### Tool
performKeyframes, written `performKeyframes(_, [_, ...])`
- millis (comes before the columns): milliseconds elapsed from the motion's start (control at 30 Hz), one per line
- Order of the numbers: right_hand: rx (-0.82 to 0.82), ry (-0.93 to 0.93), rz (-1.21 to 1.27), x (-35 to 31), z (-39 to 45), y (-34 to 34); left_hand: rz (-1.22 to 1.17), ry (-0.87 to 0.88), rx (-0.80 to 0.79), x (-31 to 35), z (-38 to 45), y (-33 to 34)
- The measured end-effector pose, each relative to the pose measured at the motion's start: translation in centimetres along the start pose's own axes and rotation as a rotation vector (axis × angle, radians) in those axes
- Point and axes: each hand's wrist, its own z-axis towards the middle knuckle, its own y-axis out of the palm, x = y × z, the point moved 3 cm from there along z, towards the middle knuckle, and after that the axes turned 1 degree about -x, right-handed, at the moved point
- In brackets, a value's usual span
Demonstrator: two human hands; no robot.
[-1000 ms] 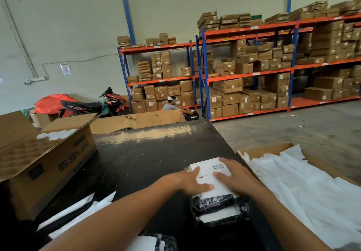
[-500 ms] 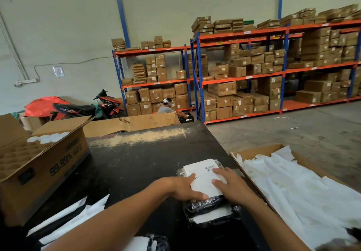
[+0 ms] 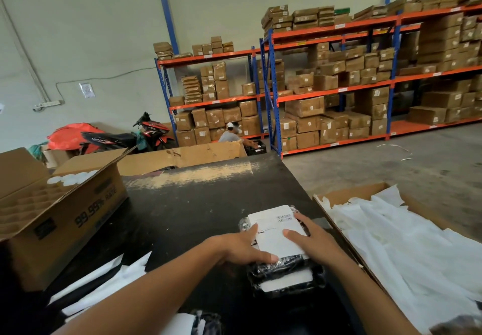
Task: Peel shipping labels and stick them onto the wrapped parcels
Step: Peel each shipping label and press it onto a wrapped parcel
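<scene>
A parcel wrapped in black plastic [image 3: 284, 273] lies on the dark table [image 3: 187, 212], close in front of me. A white shipping label [image 3: 275, 233] with a barcode covers its top. My left hand [image 3: 241, 247] lies flat on the label's left edge, thumb along its near edge. Over the right side rests my right hand [image 3: 314, 240], thumb on the label and fingers on the parcel's right edge. Neither hand lifts anything. A second wrapped parcel [image 3: 206, 321] shows partly at the bottom edge.
An open cardboard box [image 3: 67, 220] with a cell divider stands on the left. At the right, a carton [image 3: 347, 195] holds white backing sheets [image 3: 407, 246]. White paper strips [image 3: 109, 277] lie near left. Behind are shelves of boxes [image 3: 339, 89], a motorbike [image 3: 146, 134] and a crouching person [image 3: 230, 134].
Both hands have slid apart across the label toward its side edges. The parcel has stayed on the table; my view has shifted slightly.
</scene>
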Motion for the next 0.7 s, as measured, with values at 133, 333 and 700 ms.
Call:
performKeyframes(133, [0.049,-0.004,0.024,0.2,-0.2,0.5,-0.092,-0.012,0.048,-0.1,0.0,0.5])
performKeyframes(333, [0.055,-0.036,-0.056,-1.1,-2.4,-0.2,-0.161,0.058,0.141,1.3,-2.1,0.2])
performKeyframes(700, [0.287,-0.126,0.024,-3.4,-11.9,-2.1,-0.087,0.230,0.286,5.0,-11.6,1.5])
